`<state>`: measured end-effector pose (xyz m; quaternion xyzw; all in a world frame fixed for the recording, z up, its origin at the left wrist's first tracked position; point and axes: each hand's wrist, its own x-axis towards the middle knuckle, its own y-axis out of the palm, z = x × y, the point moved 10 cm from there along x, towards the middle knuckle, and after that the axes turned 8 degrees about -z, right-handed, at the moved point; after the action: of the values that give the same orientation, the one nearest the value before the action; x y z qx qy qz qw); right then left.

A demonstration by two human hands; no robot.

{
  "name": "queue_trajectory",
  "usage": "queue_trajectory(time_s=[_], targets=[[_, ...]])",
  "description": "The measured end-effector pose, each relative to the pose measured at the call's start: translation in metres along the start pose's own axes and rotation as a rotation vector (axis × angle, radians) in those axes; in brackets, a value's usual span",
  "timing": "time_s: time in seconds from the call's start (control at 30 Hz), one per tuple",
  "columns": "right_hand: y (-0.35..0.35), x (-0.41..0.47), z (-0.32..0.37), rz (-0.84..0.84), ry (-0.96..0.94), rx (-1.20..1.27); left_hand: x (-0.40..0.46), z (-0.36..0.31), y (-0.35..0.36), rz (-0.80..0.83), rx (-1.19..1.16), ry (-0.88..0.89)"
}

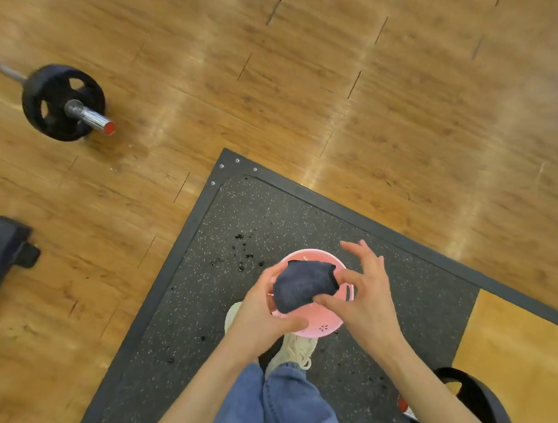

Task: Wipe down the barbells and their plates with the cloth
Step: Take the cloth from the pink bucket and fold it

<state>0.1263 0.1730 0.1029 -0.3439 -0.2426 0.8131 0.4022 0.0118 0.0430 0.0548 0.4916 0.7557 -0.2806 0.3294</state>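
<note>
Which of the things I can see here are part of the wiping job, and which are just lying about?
Part of the job:
- dark cloth, held by the left hand and right hand
- pink basin under it
- barbell with black plate, upper left
- second plate, bottom right

Lying about:
- dark equipment at left edge
- rubber mat
- wooden floor

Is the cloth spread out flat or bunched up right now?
Bunched up. The dark cloth is a rounded wad over the pink basin, gripped by the left hand and pinched by the right hand.
</note>
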Motion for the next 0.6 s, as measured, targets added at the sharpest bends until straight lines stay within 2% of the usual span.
queue_trajectory(time_s=[0.1,0.17,0.23,0.3,0.4,0.47,0.53,0.6], targets=[[-0.003,-0.003,0.039,0.127,-0.138,0.026,-0.009,-0.023,-0.006,-0.016,0.312,0.126],[-0.007,-0.001,0.053,0.183,-0.073,0.16,-0.012,-0.041,-0.021,-0.064,0.299,0.168],[-0.011,0.006,0.06,0.21,0.052,0.308,-0.011,-0.054,-0.042,-0.077,0.206,0.164],[-0.012,0.015,0.066,0.188,0.154,0.415,-0.011,-0.063,-0.055,-0.032,0.02,0.107],[0.0,0.029,0.082,0.115,0.259,0.458,-0.012,-0.075,-0.073,-0.036,-0.222,0.063],[0.017,0.034,0.085,0.088,0.437,0.589,-0.009,-0.082,-0.087,-0.076,-0.341,0.075],[0.048,0.035,0.094,0.171,0.657,0.798,-0.005,-0.084,-0.107,-0.131,-0.442,0.062],[0.08,0.029,0.119,0.337,0.823,0.928,0.0,-0.087,-0.131,-0.175,-0.478,0.057]])
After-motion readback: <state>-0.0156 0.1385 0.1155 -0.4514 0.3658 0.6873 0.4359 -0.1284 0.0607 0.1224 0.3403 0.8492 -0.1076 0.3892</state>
